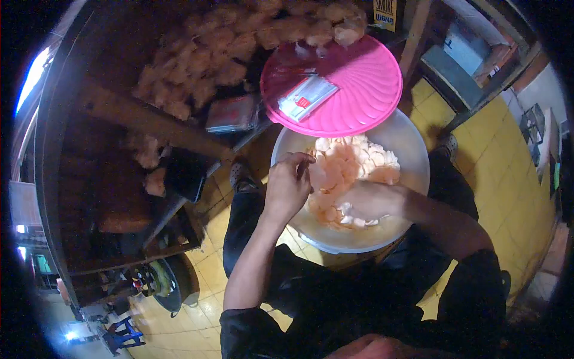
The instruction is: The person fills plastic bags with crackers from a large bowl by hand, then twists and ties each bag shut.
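A large, pale round tub (418, 149) stands between my legs, holding a heap of thin, round, pale-orange and white crackers (341, 164). At the tub's left side my left hand (288, 182) is closed in a pinch. A thin see-through film, apparently a plastic bag (317, 175), seems to hang from its fingertips over the crackers. My right hand (371, 200) reaches into the heap from the right. Its fingers are down among the crackers, so their grip is hidden. Over the tub's far edge lies a pink round lid (371, 84) bearing a stack of clear plastic packets (308, 99).
Many brownish bagged pieces (203, 60) cover a dark wooden table on the left. Another plastic packet (232, 113) lies near its edge. A dark pan (170, 287) and a blue stool (125, 334) are at lower left. Yellow tiles (502, 161) form the floor.
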Tool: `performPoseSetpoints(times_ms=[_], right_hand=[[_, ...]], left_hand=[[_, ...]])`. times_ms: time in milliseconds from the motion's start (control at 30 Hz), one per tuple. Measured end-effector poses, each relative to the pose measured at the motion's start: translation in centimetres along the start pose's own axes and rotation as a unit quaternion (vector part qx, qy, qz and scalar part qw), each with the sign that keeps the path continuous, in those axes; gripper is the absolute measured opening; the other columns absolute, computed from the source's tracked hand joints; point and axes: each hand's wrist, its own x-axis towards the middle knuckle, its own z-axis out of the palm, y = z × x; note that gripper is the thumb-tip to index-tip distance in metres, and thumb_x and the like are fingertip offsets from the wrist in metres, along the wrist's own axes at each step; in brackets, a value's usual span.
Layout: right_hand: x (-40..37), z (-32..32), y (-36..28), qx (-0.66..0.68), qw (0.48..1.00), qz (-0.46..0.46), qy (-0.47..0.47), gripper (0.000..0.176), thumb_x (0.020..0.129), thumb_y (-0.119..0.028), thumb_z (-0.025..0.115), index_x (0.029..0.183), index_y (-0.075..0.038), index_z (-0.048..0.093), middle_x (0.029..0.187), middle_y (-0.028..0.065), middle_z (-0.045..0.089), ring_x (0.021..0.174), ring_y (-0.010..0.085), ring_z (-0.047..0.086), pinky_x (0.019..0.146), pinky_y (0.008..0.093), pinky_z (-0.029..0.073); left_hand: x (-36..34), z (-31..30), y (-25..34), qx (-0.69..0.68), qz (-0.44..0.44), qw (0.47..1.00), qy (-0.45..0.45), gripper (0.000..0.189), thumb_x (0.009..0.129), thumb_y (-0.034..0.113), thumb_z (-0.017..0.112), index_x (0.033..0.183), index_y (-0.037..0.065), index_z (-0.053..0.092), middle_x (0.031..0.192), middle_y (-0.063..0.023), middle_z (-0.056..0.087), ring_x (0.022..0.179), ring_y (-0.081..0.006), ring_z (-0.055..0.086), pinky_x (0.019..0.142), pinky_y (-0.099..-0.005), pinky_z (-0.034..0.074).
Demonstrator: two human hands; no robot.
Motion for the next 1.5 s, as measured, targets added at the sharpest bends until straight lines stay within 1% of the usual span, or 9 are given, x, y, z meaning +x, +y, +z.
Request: performPoseSetpoints(times_ms=[67, 100, 167, 267, 367, 900, 1133, 1233, 1500], right_hand=[[-0.6, -0.6, -4.2, -0.432, 0.892, 0.073, -0.11, 0.045, 0.089, -0.013, 0.059, 0.133, -0.008, 0.049, 0.128, 0.0134, 0.055, 0.109, 0.021, 0.058, 0.09, 0.0407, 0.051], [-1.6, -2.0, -4.3, -0.443, 0.886, 0.082, -0.107, 0.045, 0.089, -0.013, 0.059, 0.133, -0.008, 0.049, 0.128, 0.0134, 0.055, 0.109, 0.021, 0.058, 0.09, 0.0407, 0.051], [-2.5, -2.7, -4.3, -0.285, 0.948, -0.106, 0.099, 0.042, 0.089, -0.005, 0.058, 0.128, -0.006, 0.043, 0.108, 0.0089, 0.057, 0.091, 0.0191, 0.061, 0.074, 0.0366, 0.054], [-1.4, -2.4, -4.3, 0.049, 0.977, -0.123, 0.167, 0.048, 0.089, -0.001, 0.056, 0.133, -0.005, 0.037, 0.107, 0.0096, 0.056, 0.095, 0.0175, 0.06, 0.076, 0.0327, 0.053], [-0.4, -1.6, -3.2, 0.098, 0.97, -0.127, 0.184, 0.049, 0.089, 0.0, 0.057, 0.133, -0.007, 0.036, 0.109, 0.0101, 0.055, 0.097, 0.0165, 0.059, 0.077, 0.0306, 0.053], [-0.4, -0.5, -3.3, -0.214, 0.937, -0.202, 0.189, 0.041, 0.084, 0.008, 0.061, 0.119, -0.005, 0.042, 0.099, 0.0171, 0.061, 0.093, 0.0258, 0.067, 0.069, 0.0371, 0.055], [-0.6, 0.2, -3.8, -0.297, 0.906, -0.194, 0.231, 0.044, 0.081, 0.006, 0.065, 0.118, -0.004, 0.043, 0.089, 0.014, 0.065, 0.082, 0.0248, 0.069, 0.066, 0.0372, 0.054], [-0.4, 0.1, -4.2, -0.156, 0.935, -0.219, 0.23, 0.037, 0.083, 0.0, 0.068, 0.113, -0.004, 0.046, 0.085, 0.0129, 0.065, 0.08, 0.0223, 0.068, 0.066, 0.0363, 0.053], [-1.3, -1.0, -4.5, -0.41, 0.874, -0.126, 0.226, 0.024, 0.09, -0.024, 0.063, 0.101, -0.002, 0.061, 0.087, 0.0173, 0.064, 0.083, 0.0339, 0.065, 0.073, 0.0416, 0.051]], left_hand=[[-0.3, 0.0, 0.0, -0.048, 0.014, 0.998, 0.031, 0.03, 0.095, 0.002, 0.047, 0.124, -0.001, 0.056, 0.115, -0.0136, 0.058, 0.068, -0.0197, 0.07, 0.053, -0.0273, 0.051], [0.2, 1.1, 1.1, -0.06, 0.022, 0.997, 0.036, 0.03, 0.095, 0.002, 0.047, 0.124, -0.001, 0.056, 0.115, -0.0136, 0.058, 0.068, -0.0197, 0.07, 0.053, -0.0273, 0.051], [-0.3, 0.9, 2.8, -0.165, -0.02, 0.985, 0.038, 0.034, 0.091, 0.002, 0.05, 0.124, -0.004, 0.054, 0.106, -0.0179, 0.065, 0.071, -0.0244, 0.07, 0.063, -0.0342, 0.054], [-0.1, 1.0, 2.6, -0.312, -0.066, 0.948, -0.018, 0.042, 0.09, 0.002, 0.049, 0.132, -0.003, 0.049, 0.102, -0.0153, 0.066, 0.075, -0.0211, 0.07, 0.062, -0.0316, 0.053], [-0.4, 1.2, 2.8, -0.42, -0.075, 0.9, -0.095, 0.05, 0.089, 0.001, 0.051, 0.137, -0.002, 0.043, 0.108, -0.0148, 0.064, 0.081, -0.0193, 0.07, 0.062, -0.0303, 0.053], [-0.8, 1.8, 2.6, -0.333, 0.026, 0.942, -0.027, 0.045, 0.087, -0.005, 0.064, 0.13, -0.001, 0.049, 0.12, -0.0119, 0.057, 0.083, -0.0167, 0.067, 0.065, -0.026, 0.055], [-0.4, 1.6, 2.8, -0.312, 0.009, 0.95, 0.003, 0.019, 0.089, 0.004, 0.066, 0.106, -0.002, 0.06, 0.084, -0.0051, 0.066, 0.068, -0.0099, 0.065, 0.057, -0.0241, 0.052], [-0.1, 1.0, 2.7, -0.266, -0.014, 0.963, 0.035, 0.014, 0.091, 0.005, 0.064, 0.103, -0.001, 0.061, 0.083, -0.0041, 0.067, 0.069, -0.0085, 0.063, 0.058, -0.0236, 0.051], [-0.8, 0.0, 3.1, -0.226, 0.023, 0.969, 0.1, 0.015, 0.091, -0.003, 0.056, 0.104, -0.001, 0.063, 0.09, -0.005, 0.067, 0.067, -0.009, 0.061, 0.06, -0.0241, 0.052]])
